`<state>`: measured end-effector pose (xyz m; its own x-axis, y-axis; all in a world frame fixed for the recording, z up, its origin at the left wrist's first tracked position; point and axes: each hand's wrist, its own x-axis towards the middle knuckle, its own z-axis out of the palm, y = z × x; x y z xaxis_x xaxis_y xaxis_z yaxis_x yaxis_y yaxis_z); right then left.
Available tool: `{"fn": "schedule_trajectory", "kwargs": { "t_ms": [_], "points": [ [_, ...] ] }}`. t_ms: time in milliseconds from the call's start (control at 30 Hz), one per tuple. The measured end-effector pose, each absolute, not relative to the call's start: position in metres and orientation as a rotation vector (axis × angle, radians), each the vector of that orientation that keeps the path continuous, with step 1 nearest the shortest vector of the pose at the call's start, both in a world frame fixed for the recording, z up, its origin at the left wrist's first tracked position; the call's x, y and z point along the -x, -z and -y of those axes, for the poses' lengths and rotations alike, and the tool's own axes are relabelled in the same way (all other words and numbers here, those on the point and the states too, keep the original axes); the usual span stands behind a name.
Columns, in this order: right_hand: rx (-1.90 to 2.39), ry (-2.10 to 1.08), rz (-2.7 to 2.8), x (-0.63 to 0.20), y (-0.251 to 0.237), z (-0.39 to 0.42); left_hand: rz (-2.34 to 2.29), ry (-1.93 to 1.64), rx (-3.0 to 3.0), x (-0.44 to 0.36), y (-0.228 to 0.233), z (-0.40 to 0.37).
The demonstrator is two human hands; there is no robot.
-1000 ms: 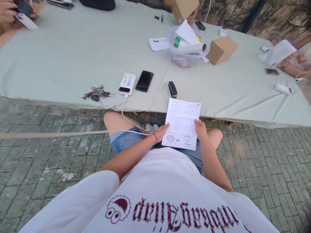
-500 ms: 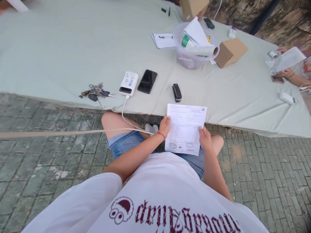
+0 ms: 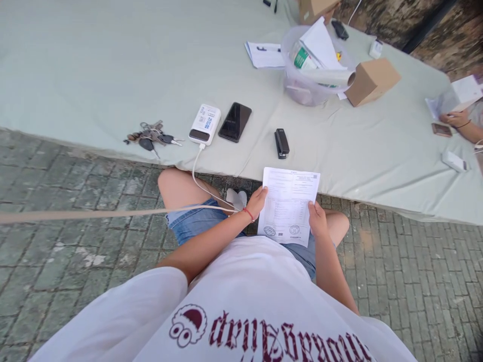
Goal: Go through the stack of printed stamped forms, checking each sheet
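A printed paper document [image 3: 289,206] with round stamps near its lower edge is held over my lap. My left hand [image 3: 257,202], a red string at its wrist, grips the left edge. On the right edge, my right hand [image 3: 317,219] pinches the sheet with the thumb on top. Whether it is one sheet or several, I cannot tell. Just beyond the paper, a black stapler [image 3: 281,143] lies on the covered table [image 3: 113,65]. Left of it are a black phone [image 3: 235,122] and a white power bank [image 3: 205,124] with a cable plugged in.
A bunch of keys [image 3: 153,137] lies near the table's front edge. Farther back stand a clear plastic tub [image 3: 302,93] with papers and a roll, and a cardboard box [image 3: 373,80]. Another person's hand [image 3: 455,119] holds papers at the far right. A cable [image 3: 113,215] crosses my left side.
The view has shifted slightly, so the table things sit a little farther right. The paper's top edge has come down a bit, still in both hands. The other person's papers have moved.
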<state>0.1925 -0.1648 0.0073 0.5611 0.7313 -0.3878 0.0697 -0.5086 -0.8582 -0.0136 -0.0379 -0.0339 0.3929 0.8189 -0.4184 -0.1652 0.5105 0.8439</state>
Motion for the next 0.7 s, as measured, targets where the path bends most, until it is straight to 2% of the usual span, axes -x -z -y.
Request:
{"fn": "schedule_trajectory", "kwargs": {
  "t_ms": [267, 500, 700],
  "points": [
    [1.970, -0.994, 0.655, -0.195, -0.005, 0.170, -0.942, -0.707, -0.755, 0.014, 0.038, 0.038],
    [2.022, -0.918, 0.710, -0.198, -0.001, 0.174, -1.247, -0.765, -0.964, 0.014, 0.049, 0.042],
    [2.025, -0.873, 0.752, -0.199, -0.003, 0.176, -1.256, -0.764, -1.026, 0.012, 0.045, 0.042]
  ]
}}
